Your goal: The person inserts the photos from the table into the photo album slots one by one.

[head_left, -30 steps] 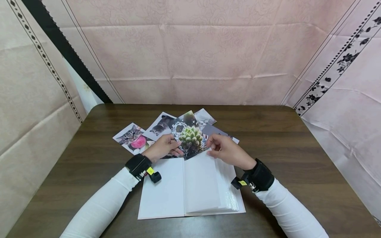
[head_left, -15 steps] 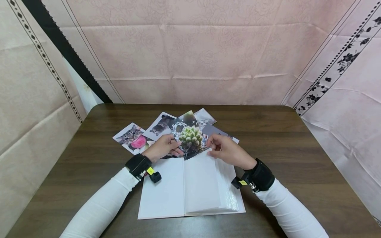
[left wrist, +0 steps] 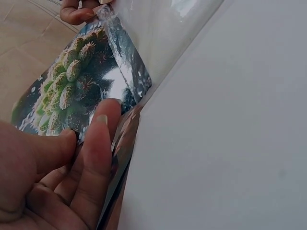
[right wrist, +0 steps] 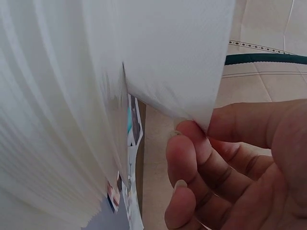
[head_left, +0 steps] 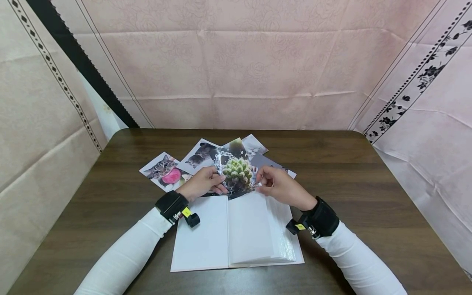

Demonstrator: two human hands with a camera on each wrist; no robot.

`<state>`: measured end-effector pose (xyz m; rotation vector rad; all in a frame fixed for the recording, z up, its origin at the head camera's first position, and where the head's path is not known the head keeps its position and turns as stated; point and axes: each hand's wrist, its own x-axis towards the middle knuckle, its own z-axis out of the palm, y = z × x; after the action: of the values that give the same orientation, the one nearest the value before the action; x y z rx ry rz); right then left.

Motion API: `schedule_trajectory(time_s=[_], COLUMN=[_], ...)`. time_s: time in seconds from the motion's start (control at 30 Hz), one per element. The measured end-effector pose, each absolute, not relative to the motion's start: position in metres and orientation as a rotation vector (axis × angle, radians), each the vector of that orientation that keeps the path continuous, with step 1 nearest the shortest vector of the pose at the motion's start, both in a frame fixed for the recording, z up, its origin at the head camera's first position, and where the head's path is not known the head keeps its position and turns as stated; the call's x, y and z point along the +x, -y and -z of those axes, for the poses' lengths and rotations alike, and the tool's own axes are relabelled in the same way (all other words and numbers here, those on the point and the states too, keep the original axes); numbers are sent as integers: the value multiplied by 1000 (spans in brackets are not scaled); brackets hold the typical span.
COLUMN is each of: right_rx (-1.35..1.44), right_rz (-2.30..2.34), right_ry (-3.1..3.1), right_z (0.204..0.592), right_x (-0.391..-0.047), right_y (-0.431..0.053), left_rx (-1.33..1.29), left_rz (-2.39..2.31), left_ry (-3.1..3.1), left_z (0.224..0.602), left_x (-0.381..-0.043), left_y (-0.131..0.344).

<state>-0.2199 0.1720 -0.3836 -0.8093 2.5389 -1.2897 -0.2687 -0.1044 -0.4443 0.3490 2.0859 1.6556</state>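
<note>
A white photo album (head_left: 200, 237) lies spread on the table, with several sleeve pages standing loose on its right half. My left hand (head_left: 203, 181) pinches a photo of a green succulent (head_left: 237, 174) between thumb and fingers at the album's top edge. In the left wrist view, clear plastic film (left wrist: 132, 24) overlaps the photo's lower edge. My right hand (head_left: 282, 186) pinches the upper corner of a white sleeve page (right wrist: 177, 52) between thumb and index finger, lifting it away from the pages behind.
Behind the album, several photos overlap on the wooden table (head_left: 332, 184). A photo of a cat with a pink ball (head_left: 162, 170) lies at the left, a grey cat photo (head_left: 199, 155) beyond it. Patterned cloth (head_left: 258, 65) hangs behind the table.
The succulent photo has tilted slightly, its top shifting right and its bottom corner dropping a little over the page's top edge. Both hands stay nearly in place.
</note>
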Motion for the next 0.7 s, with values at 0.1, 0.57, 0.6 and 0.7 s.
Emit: schedule_trajectory(time_s=[0.1, 0.57, 0.6, 0.7], right_rx=[-815, -794, -796, -800], right_rz=[1280, 1309, 1310, 1307], right_ry=[-2549, -2528, -2530, -2538], right_z=[384, 386, 386, 386], right_x=[-220, -220, -220, -220], right_y=[-171, -170, -170, -170], left_rx=[366, 426, 430, 458], left_rz=[-1652, -1583, -1581, -1587], left_ry=[-2083, -2131, -2130, -2115], left_z=[444, 445, 445, 446], left_x=[-268, -267, -267, -267], left_y=[104, 102, 102, 102])
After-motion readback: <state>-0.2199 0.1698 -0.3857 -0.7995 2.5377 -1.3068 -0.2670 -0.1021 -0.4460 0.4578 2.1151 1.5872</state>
